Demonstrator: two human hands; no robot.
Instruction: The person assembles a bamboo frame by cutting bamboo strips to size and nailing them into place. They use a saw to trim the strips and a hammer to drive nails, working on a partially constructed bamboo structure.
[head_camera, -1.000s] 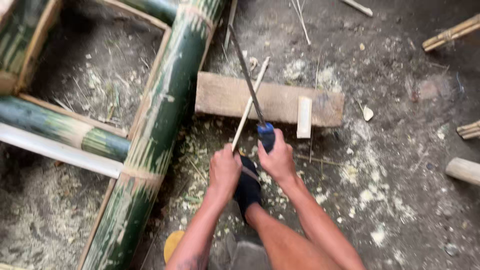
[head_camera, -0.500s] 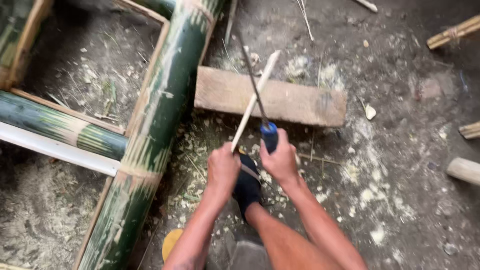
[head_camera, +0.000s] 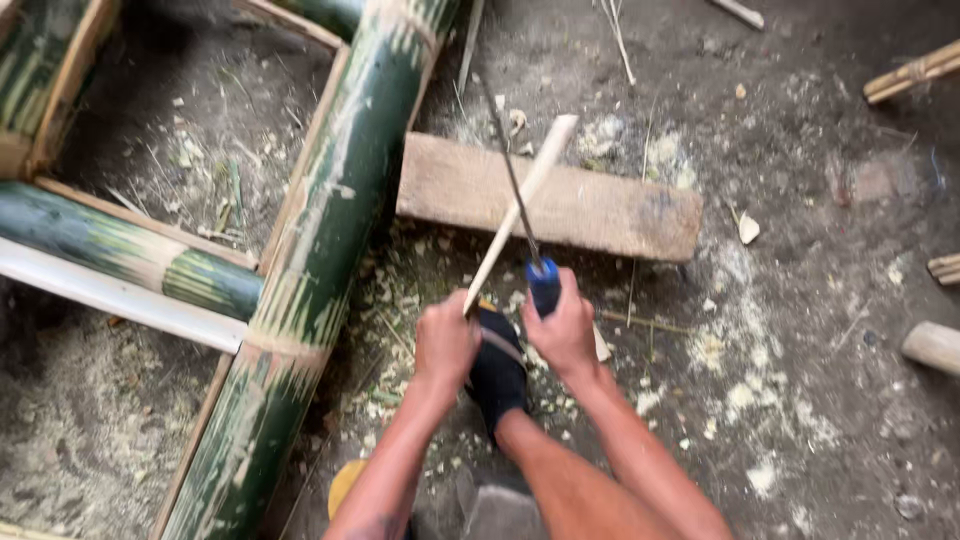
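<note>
My left hand (head_camera: 445, 345) grips the near end of a thin pale bamboo slat (head_camera: 522, 205) that slants up and away over a wooden plank (head_camera: 610, 212) lying on the ground. My right hand (head_camera: 565, 330) is closed on the blue handle of a long thin blade (head_camera: 508, 170), whose metal part lies along the slat and crosses it. A foot in a dark sock (head_camera: 497, 370) sits on the ground between my two hands.
A thick green bamboo pole (head_camera: 320, 260) runs diagonally at left, joined to other poles (head_camera: 110, 245) in a frame over dirt strewn with shavings. A cut bamboo piece (head_camera: 930, 345) lies at the right edge, split sticks (head_camera: 915, 72) at top right.
The short pale piece that stood on the plank's right end a second ago is gone. The slat and blade have shifted slightly; both hands keep their hold.
</note>
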